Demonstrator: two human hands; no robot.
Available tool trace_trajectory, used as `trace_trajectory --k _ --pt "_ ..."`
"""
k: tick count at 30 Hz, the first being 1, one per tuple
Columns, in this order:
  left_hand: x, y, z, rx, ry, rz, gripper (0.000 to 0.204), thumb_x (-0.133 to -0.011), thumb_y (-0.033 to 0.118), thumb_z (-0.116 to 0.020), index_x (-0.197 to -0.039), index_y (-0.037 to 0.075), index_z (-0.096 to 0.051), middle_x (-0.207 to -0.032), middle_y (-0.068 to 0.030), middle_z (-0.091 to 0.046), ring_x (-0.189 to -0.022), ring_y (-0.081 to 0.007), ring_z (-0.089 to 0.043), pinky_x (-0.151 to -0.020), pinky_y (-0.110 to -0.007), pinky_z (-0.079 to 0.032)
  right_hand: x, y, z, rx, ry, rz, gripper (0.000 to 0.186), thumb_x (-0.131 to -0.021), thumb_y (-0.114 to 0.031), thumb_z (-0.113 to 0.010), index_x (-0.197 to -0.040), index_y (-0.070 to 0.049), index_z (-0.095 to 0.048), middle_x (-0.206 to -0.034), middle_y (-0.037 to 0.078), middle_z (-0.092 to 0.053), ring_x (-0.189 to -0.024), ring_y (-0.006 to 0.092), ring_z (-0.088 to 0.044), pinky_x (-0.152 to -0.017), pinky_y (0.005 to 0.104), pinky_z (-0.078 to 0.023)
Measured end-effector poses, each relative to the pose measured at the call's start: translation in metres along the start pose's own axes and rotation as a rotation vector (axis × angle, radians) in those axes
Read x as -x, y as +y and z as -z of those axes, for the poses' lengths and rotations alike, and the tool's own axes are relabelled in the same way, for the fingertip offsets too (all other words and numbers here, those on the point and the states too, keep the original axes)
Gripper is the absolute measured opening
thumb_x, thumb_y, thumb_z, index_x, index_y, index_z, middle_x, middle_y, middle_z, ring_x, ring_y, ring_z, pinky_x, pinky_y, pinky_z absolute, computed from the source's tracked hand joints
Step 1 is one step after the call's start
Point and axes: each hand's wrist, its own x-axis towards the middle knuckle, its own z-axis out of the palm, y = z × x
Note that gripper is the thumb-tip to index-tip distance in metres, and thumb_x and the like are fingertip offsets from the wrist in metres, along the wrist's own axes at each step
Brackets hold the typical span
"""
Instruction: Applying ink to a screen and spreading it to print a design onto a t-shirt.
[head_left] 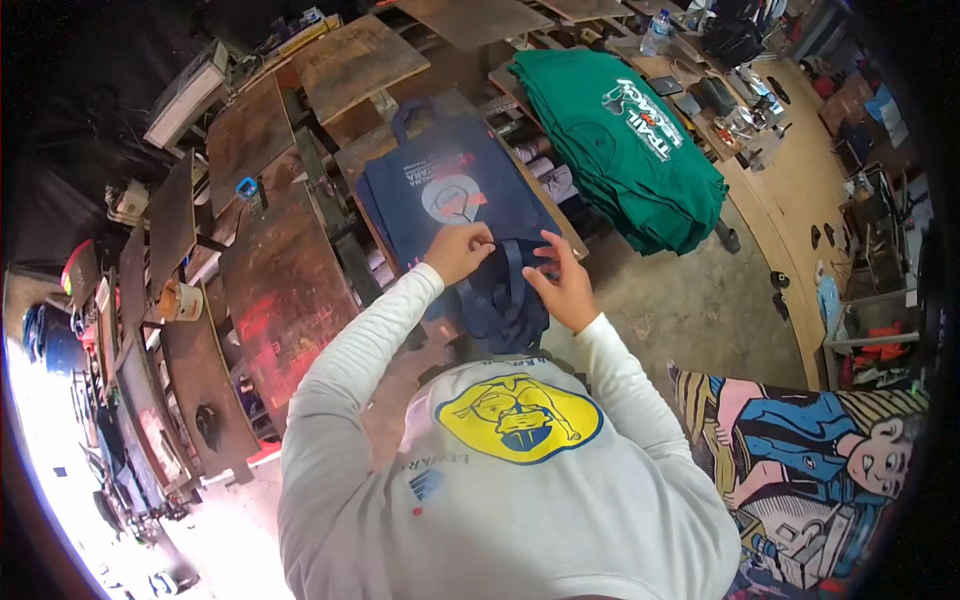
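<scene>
A stack of navy tote bags [400, 205], the top one printed with a pale round design and some red, lies on a board in front of me. A loop handle sticks out at its far end. At the near edge, dark cloth and a strap [515, 272] hang down toward me. My left hand [460, 252] pinches the near edge of the top bag, thumb and finger together. On the other side of the strap is my right hand [563, 287], its thumb and forefinger apart beside the bag's near right corner. Whether its fingertips touch the cloth is hard to tell.
Green printed shirts [620, 150] lie piled to the right of the bags. Worn wooden boards [280, 290] stand in rows at left and ahead. A white bucket [182, 300] sits among them. A water bottle [656, 33] stands far right, and sandals [779, 292] lie on the floor.
</scene>
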Motion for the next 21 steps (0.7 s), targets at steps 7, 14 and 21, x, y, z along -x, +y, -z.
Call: trace_trajectory --k 7,14,21 --pt "-0.01 0.025 0.063 0.123 0.181 -0.042 0.016 -0.086 0.012 -0.075 -0.097 0.001 -0.07 -0.085 -0.0071 -0.072 -0.079 -0.0146 -0.068 -0.072 -0.029 -0.052 -0.003 0.022 -0.041 -0.183 0.058 -0.038 0.084 -0.088 -0.013 -0.078 -0.155 -0.012 -0.029 -0.119 0.014 -0.067 -0.099 0.0191 -0.067 -0.087 0.0325 -0.055" --pt "0.017 0.03 0.055 0.327 -0.093 0.004 0.016 -0.088 0.015 -0.076 -0.095 0.001 -0.071 -0.092 -0.0051 -0.072 -0.081 -0.0118 -0.066 -0.069 -0.028 -0.052 0.005 0.003 -0.052 -0.691 -0.115 -0.34 0.082 -0.096 -0.014 -0.067 -0.161 -0.011 -0.015 -0.132 0.016 -0.063 -0.11 0.0218 -0.065 -0.092 0.034 -0.053" --pt "0.102 -0.079 0.007 0.127 0.46 0.38 0.035 -0.084 0.029 -0.082 -0.098 0.004 -0.062 -0.09 -0.0102 -0.066 -0.076 -0.022 -0.066 -0.073 -0.032 -0.053 0.014 0.007 -0.041 -0.732 -0.065 -0.361 0.061 -0.099 -0.014 -0.059 -0.154 -0.007 -0.036 -0.156 0.012 -0.043 -0.115 0.0245 -0.064 -0.091 0.0365 -0.054"
